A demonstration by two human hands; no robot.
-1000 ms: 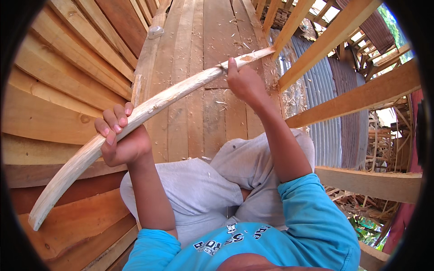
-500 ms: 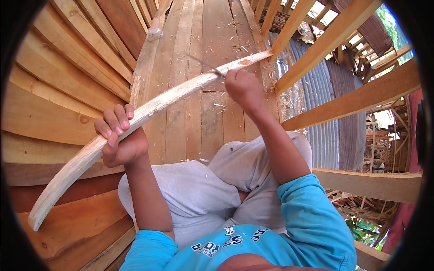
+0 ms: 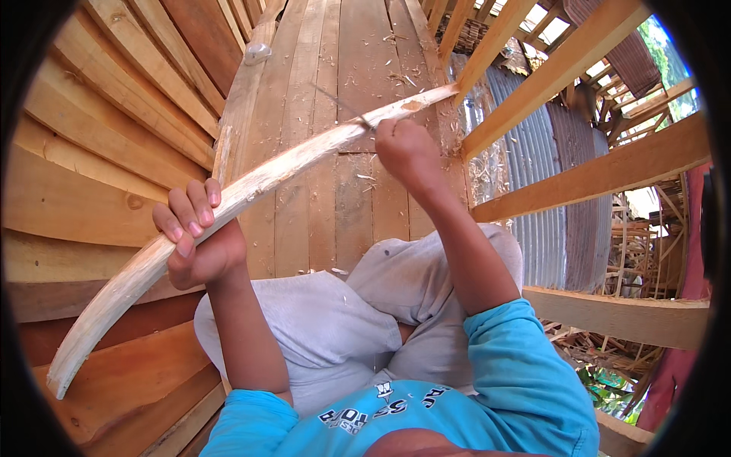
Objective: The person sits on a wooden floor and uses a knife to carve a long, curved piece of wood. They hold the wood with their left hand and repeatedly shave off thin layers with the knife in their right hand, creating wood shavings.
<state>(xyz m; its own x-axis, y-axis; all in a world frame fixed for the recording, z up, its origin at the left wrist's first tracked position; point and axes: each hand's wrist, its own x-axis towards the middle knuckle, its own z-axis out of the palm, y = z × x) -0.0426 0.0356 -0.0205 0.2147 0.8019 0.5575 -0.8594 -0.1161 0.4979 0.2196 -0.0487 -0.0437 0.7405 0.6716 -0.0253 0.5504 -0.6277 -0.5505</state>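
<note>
A long, pale, peeled wooden pole point(image 3: 263, 177) slants across in front of me, from low at the left up to the far right. My left hand point(image 3: 199, 236) is closed around it left of its middle, fingers over the top. Farther along, my right hand point(image 3: 409, 152) is a fist around the handle of a knife point(image 3: 340, 103), most of the handle hidden in the fingers. The thin dark blade lies across the pole and points away to the far left. Beyond the fist, the pole's far end meets a wooden rail at the right.
Wood shavings point(image 3: 365, 177) are scattered over the plank floor point(image 3: 301, 221). A small clear object point(image 3: 257, 53) sits at the far left. A board wall point(image 3: 114, 164) rises on the left. On the right stand wooden rails point(image 3: 594, 169), with corrugated metal sheets point(image 3: 533, 145) behind them.
Almost nothing differs. The whole picture has shifted slightly left, and both hands keep the same hold on the pole and the knife.
</note>
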